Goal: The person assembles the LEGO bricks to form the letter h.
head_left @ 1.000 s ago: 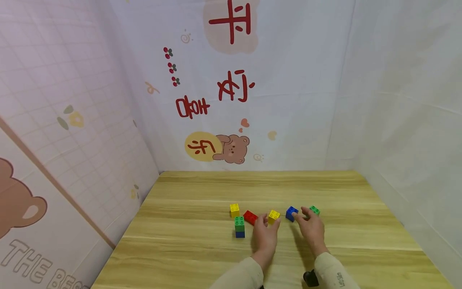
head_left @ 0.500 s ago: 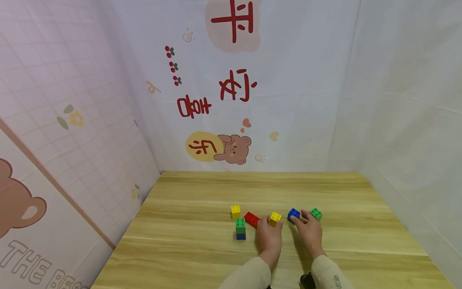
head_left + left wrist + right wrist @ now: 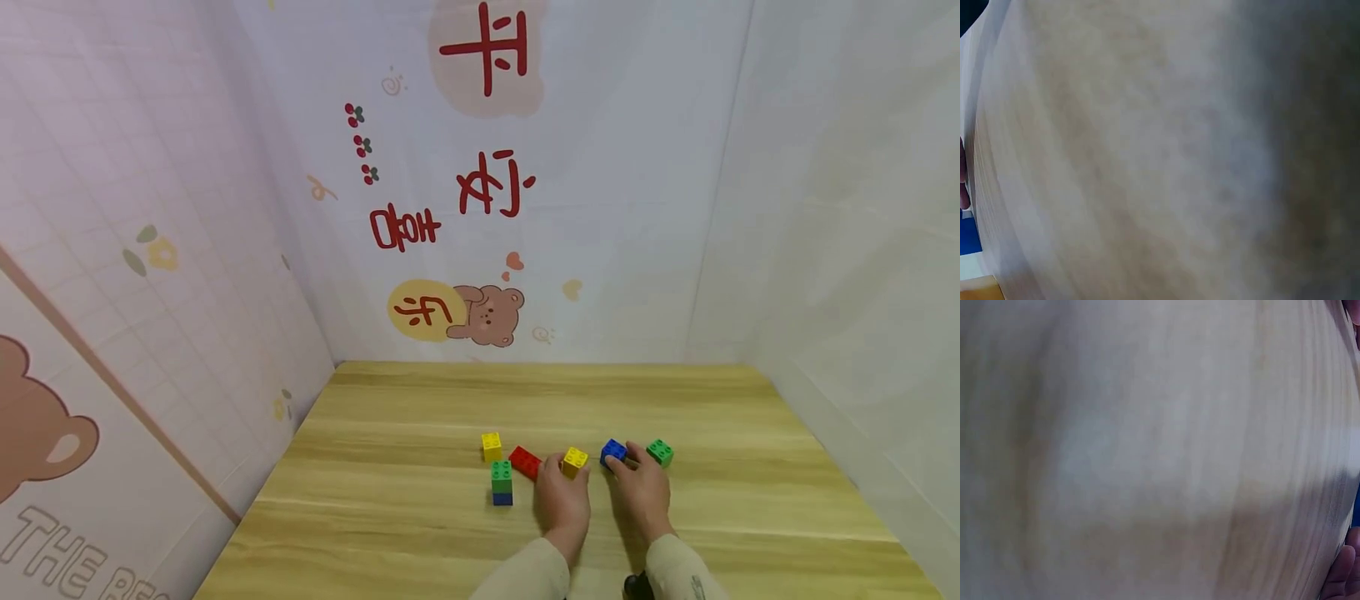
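In the head view my left hand (image 3: pixel 564 500) holds a yellow toy building brick (image 3: pixel 575 461) between thumb and fingers. To its right, my right hand (image 3: pixel 642 492) pinches a blue building brick (image 3: pixel 612 452), its thumb across the near face. The two bricks are a short gap apart. Just left of my left hand lies a flat red brick (image 3: pixel 525 462), its near end close to my fingers. A green brick (image 3: pixel 660 452) sits right beyond my right hand's fingers. The left wrist view catches the blue brick (image 3: pixel 969 236) and yellow brick (image 3: pixel 981 290) at its edge.
Farther left on the wooden table (image 3: pixel 360 500) stand another yellow brick (image 3: pixel 491 447) and a green brick (image 3: pixel 502 476) stacked on a dark blue one (image 3: pixel 502 499). Printed white cloth (image 3: pixel 622 208) hangs behind the table and at both sides.
My left hand's thumb and fingers have closed in on the yellow brick. My right hand's fingers have drawn in around the blue brick. The head view has shifted slightly.
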Tool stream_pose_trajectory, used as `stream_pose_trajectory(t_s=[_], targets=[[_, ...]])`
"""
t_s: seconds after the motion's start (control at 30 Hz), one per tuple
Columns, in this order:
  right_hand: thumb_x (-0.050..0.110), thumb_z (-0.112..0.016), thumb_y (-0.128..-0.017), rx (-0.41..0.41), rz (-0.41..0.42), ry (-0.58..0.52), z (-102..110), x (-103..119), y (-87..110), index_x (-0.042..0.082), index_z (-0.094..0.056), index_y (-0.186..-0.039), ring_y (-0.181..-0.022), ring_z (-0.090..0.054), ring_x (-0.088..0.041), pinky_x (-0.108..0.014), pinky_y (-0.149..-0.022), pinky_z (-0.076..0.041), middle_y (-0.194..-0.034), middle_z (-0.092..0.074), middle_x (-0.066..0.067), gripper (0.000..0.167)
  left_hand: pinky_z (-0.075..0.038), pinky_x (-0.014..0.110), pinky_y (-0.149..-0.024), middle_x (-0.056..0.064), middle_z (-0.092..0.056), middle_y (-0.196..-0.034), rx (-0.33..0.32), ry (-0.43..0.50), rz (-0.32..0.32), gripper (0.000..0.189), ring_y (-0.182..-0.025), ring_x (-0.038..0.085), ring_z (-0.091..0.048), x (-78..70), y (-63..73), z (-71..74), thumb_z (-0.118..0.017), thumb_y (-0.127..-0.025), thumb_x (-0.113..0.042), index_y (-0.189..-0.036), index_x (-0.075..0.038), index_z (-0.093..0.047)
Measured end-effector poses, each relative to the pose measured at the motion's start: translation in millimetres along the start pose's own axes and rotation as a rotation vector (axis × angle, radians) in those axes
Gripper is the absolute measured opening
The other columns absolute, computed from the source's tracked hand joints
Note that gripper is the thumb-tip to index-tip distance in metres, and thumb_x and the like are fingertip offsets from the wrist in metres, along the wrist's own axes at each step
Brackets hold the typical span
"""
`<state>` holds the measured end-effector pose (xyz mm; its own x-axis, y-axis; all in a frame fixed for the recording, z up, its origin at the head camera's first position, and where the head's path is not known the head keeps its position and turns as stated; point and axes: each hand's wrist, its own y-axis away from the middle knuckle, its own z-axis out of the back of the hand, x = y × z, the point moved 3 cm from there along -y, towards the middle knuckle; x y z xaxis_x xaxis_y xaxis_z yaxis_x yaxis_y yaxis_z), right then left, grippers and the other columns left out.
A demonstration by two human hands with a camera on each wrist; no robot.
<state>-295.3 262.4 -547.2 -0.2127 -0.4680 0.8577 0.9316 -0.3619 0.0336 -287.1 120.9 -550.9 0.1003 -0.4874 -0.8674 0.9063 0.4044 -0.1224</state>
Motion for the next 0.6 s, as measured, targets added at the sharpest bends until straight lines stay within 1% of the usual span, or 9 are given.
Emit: stream_pose_trajectory(t_s=[0.1,0.23,0.43,0.53,0.6], targets=[[0.022,-0.062,-0.098,0.0,0.009,0.027,0.8,0.2,-1.4,-0.009,-0.046,-0.14,-0.121,-0.052,-0.048,-0.058,-0.098,-0.042,-0.136,-0.051,-0.032,0.055,-0.053,0.042,-0.076,-0.001,-0.065,-0.097,0.001,0.006,-0.007,0.032,-0.092,0.023,-0.066,-0.7,-0.6,0.0,-0.087,-0.076,-0.026,-0.101,-0.014,-0.07],[0.02,-0.063,-0.098,0.0,0.017,0.024,2.3,0.9,0.7,-0.009,-0.049,-0.138,-0.12,-0.053,-0.048,-0.058,-0.098,-0.043,-0.132,-0.054,-0.033,0.052,-0.053,0.042,-0.076,-0.001,-0.067,-0.097,0.02,0.012,-0.01,0.03,-0.092,0.023,-0.066,-1.4,0.4,3.3,-0.086,-0.077,-0.023,-0.101,-0.014,-0.07],[0.022,-0.064,-0.098,0.007,0.046,0.027,5.4,3.5,0.2,-0.008,-0.051,-0.138,-0.119,-0.055,-0.047,-0.057,-0.096,-0.044,-0.131,-0.056,-0.031,0.052,-0.052,0.044,-0.08,-0.002,-0.068,-0.101,0.094,0.032,-0.008,0.029,-0.096,0.022,-0.066,-0.5,-2.2,4.6,-0.084,-0.08,-0.024,-0.105,-0.015,-0.071],[0.022,-0.064,-0.097,0.006,0.06,0.033,8.2,4.7,0.1,-0.008,-0.051,-0.137,-0.117,-0.056,-0.047,-0.055,-0.093,-0.047,-0.131,-0.056,-0.031,0.052,-0.052,0.044,-0.08,-0.002,-0.069,-0.102,0.132,0.039,-0.021,0.03,-0.097,0.022,-0.066,0.6,-3.2,4.3,-0.083,-0.081,-0.024,-0.107,-0.014,-0.072],[0.022,-0.065,-0.097,0.009,0.062,0.03,10.3,6.2,0.6,-0.008,-0.051,-0.137,-0.117,-0.056,-0.047,-0.055,-0.092,-0.048,-0.13,-0.056,-0.032,0.052,-0.052,0.044,-0.08,-0.001,-0.069,-0.102,0.153,0.039,-0.041,0.031,-0.096,0.022,-0.066,1.5,-3.9,4.3,-0.083,-0.081,-0.023,-0.107,-0.012,-0.072]])
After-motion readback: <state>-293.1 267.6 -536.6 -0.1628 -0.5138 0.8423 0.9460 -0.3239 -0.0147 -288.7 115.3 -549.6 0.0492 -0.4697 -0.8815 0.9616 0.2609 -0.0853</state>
